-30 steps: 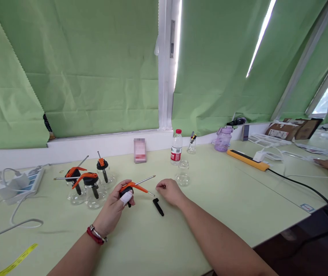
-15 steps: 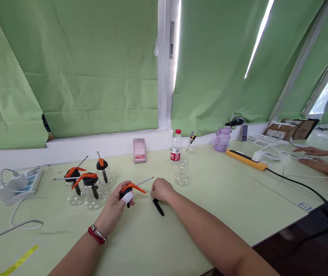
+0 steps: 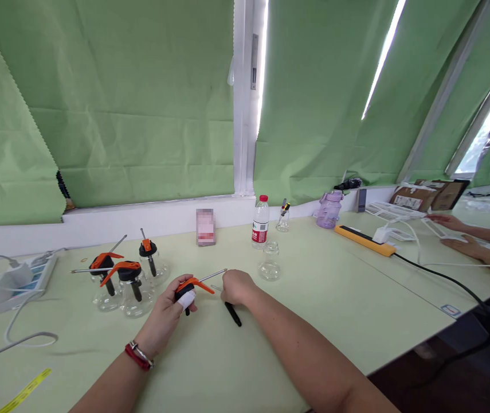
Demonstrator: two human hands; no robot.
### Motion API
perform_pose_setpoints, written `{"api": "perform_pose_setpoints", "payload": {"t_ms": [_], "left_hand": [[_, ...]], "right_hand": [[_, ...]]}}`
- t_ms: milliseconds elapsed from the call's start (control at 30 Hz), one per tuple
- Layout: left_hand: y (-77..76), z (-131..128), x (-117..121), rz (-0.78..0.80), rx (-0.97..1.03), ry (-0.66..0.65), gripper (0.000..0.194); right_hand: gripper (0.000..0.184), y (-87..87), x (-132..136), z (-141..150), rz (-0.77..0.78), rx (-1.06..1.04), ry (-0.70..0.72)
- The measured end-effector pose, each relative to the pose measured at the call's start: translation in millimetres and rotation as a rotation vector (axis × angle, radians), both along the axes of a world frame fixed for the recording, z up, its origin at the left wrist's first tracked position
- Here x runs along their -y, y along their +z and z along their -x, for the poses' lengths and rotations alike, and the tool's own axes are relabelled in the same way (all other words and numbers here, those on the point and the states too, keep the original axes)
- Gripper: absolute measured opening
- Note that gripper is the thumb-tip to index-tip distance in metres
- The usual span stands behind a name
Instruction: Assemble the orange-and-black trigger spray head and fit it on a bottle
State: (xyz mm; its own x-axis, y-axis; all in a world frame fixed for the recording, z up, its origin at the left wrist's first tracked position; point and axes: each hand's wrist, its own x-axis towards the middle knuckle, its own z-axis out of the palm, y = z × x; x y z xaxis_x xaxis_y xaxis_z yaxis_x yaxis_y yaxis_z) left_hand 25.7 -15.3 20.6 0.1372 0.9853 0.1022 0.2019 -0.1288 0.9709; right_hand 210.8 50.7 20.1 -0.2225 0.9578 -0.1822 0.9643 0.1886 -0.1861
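Observation:
My left hand point(image 3: 171, 304), with white tape on its thumb, is closed around a spray head point(image 3: 188, 287) with a black cap, an orange trigger and a long thin metal nozzle pointing right. My right hand point(image 3: 236, 287) is closed, its fingertips hidden, just right of the nozzle tip. From its fingers a thin, pale rod or tube point(image 3: 216, 287) sticks out to the left. A black tube-like piece point(image 3: 233, 314) extends below these fingers; whether they grip it is unclear. Behind my right hand stands an open clear glass bottle point(image 3: 269, 267).
Left stand three glass bottles point(image 3: 135, 304) fitted with similar spray heads. Farther back are a pink box point(image 3: 206, 227), a red-capped water bottle point(image 3: 261, 223), a jar with tools point(image 3: 283, 221) and a purple bottle point(image 3: 329, 211). Right lie a yellow power strip point(image 3: 365, 241) and another person's hands point(image 3: 462, 244).
The view has shifted slightly, moving most things a little left. Both my hands keep nearly the same pose. The other person's hands have moved slightly over a white frame.

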Motion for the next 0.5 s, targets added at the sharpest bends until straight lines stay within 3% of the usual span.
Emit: {"api": "perform_pose_setpoints", "payload": {"t_ms": [500], "left_hand": [[1.3,0.4,-0.3,0.012,-0.014,0.0,0.048]], "right_hand": [[0.016,0.4,8.0,3.1,-0.074,0.055,0.083]]}}
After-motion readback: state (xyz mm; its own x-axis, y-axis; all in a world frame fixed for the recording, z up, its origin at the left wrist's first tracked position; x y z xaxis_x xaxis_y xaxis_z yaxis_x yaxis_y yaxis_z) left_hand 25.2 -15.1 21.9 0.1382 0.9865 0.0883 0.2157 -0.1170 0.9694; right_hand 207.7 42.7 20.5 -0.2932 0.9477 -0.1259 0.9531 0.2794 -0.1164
